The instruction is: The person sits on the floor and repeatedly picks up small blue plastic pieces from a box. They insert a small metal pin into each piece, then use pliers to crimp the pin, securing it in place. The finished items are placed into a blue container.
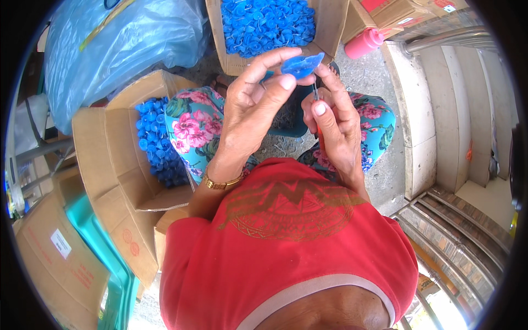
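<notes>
Between the thumb and fingers of my left hand (247,104) is a thin, curved blue plastic piece (300,66), raised above my lap. My right hand (341,121) is closed around a small tool (315,91) with a slim metal tip and a red-orange handle; its exact kind is partly hidden by my fingers. The tip points up, close to the blue piece's right end, and my right fingertips come near that edge. Below my hands, between my knees, a dark teal tub (294,131) holds thin scraps.
Ahead stands a cardboard box (217,41) full of blue pieces (267,25). Another open box (102,159) at my left holds small round blue parts (159,143). A big blue plastic bag (126,52), a pink bottle (364,44), steps (421,126) and metal rails (440,269) surround me.
</notes>
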{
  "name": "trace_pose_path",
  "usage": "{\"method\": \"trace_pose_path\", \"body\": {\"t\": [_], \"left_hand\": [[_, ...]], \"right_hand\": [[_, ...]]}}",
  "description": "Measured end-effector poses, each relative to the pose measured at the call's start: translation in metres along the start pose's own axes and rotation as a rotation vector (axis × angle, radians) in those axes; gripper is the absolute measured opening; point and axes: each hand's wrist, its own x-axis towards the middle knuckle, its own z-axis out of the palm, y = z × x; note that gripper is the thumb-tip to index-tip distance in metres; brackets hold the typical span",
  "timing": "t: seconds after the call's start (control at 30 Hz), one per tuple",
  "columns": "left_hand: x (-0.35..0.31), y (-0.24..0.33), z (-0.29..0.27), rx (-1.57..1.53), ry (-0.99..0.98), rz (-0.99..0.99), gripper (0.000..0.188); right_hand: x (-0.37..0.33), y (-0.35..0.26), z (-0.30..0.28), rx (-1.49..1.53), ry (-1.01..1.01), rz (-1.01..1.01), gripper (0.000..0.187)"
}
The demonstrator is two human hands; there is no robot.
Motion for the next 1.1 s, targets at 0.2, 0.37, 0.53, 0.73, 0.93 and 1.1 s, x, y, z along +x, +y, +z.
{"method": "trace_pose_path", "body": {"t": [0.2,0.37,0.53,0.73,0.93,1.1], "left_hand": [[0.0,-0.01,-0.005,-0.118,0.049,-0.054,0.024],[-0.001,-0.017,0.001,0.045,0.092,-0.112,0.026],[-0.003,-0.017,0.004,0.099,-0.007,-0.173,0.032],[-0.005,-0.021,0.0,0.166,-0.039,-0.186,0.033],[-0.004,-0.024,-0.002,0.191,-0.004,-0.114,0.031],[-0.002,-0.016,-0.004,-0.105,0.043,-0.167,0.033]], "right_hand": [[0.007,-0.002,0.001,0.096,-0.005,0.03,0.047],[0.008,-0.006,0.01,0.242,0.032,0.093,0.045],[0.013,-0.001,0.013,0.283,0.092,0.063,0.042],[0.015,0.001,0.008,-0.025,0.155,-0.03,0.041],[0.009,0.008,0.001,-0.243,0.187,-0.114,0.043],[0.001,0.006,-0.003,-0.103,0.073,-0.159,0.049]]}}
